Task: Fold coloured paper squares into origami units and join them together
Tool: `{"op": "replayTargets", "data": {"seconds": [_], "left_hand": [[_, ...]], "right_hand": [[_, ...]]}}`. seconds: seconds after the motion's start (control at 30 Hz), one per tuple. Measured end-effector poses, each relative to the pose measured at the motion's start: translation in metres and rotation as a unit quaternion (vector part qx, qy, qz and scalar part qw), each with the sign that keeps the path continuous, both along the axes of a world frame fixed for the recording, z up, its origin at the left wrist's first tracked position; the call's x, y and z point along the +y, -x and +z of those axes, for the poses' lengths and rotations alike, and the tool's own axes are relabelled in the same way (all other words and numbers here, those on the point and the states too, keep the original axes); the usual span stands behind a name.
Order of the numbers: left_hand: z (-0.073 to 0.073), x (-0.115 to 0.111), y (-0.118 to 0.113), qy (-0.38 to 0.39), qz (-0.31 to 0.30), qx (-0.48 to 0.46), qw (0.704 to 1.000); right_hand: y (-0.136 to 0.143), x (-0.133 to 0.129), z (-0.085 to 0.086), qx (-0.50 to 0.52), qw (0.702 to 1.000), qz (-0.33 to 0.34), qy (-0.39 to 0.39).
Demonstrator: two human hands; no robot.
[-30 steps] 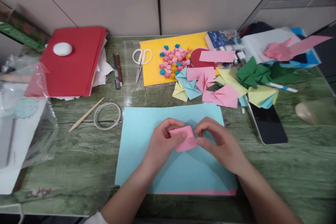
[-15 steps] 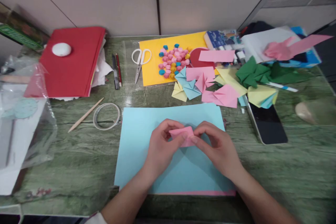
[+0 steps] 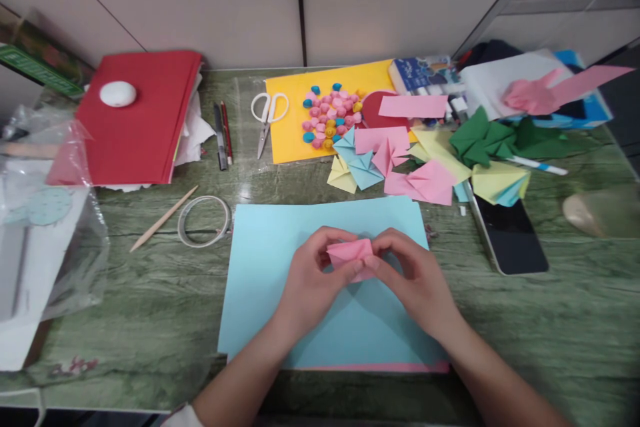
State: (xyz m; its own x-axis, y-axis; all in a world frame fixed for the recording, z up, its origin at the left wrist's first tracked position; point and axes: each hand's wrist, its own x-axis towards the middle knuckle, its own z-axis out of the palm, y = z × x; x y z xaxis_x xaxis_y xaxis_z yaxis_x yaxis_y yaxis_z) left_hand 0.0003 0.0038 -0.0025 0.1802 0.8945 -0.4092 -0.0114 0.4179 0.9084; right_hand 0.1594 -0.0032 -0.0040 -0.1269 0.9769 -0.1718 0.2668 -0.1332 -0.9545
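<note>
A small piece of folded pink paper (image 3: 350,251) is held between both hands, just above a stack of light blue paper sheets (image 3: 260,280). My left hand (image 3: 315,280) pinches its left and lower side, thumb in front and fingers behind. At the right end, my right hand (image 3: 413,280) grips the same paper between thumb and forefinger. The two thumb tips nearly meet on its near face. A crease runs along the top of the paper; its far side is hidden by the fingers.
Behind the sheets lie folded paper pieces (image 3: 420,181), paper rosettes on a yellow sheet (image 3: 287,140) and scissors (image 3: 267,121). A tape roll (image 3: 181,221) and pointed wooden stick (image 3: 163,220) are left. A phone (image 3: 515,237) lies right; a red folder (image 3: 145,133) sits back left.
The pink paper has shifted slightly right and tilted, showing more of its folded top. My left hand has moved a little to the right with it, its thumb closer to the right thumb.
</note>
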Motion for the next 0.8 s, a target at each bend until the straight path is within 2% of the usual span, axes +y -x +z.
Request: {"op": "replayTargets", "data": {"seconds": [0.23, 0.5, 0.8], "left_hand": [[0.0026, 0.0021, 0.0001, -0.02, -0.017, 0.032, 0.999], [0.0011, 0.0007, 0.0005, -0.007, -0.017, 0.028, 0.999], [0.0008, -0.0005, 0.0026, -0.017, -0.033, 0.02, 0.999]], "right_hand": [[0.0002, -0.0005, -0.0024, 0.008, 1.0, -0.02, 0.0], [-0.0007, -0.0011, -0.0029, 0.006, 1.0, -0.019, -0.004], [-0.0013, 0.0, -0.0001, 0.011, 1.0, 0.005, 0.011]]}}
